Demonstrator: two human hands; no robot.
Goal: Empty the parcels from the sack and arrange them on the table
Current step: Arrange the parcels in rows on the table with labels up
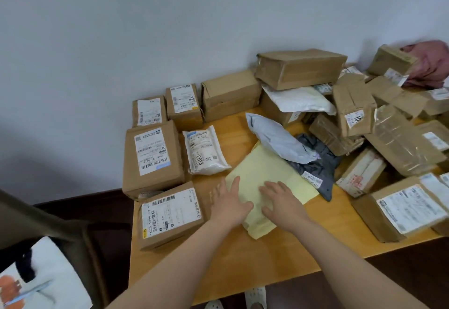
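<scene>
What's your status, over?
Open: left hand, right hand, flat on yellow mailer. Mailer on table, grey polybag overlapping far edge. Unsorted box heap right.

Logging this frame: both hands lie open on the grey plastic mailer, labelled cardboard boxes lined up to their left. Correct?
Not the grey mailer: the head view shows the left hand and right hand lying open on the yellow envelope. The grey mailer lies at its far edge, untouched. The labelled cardboard boxes are to their left.

Soft, even indoor light; faint shadows beside the parcels (153, 160). Slight motion blur at the left hand (228, 208) fingertips; wide-angle bending and softness toward the edges.
</scene>
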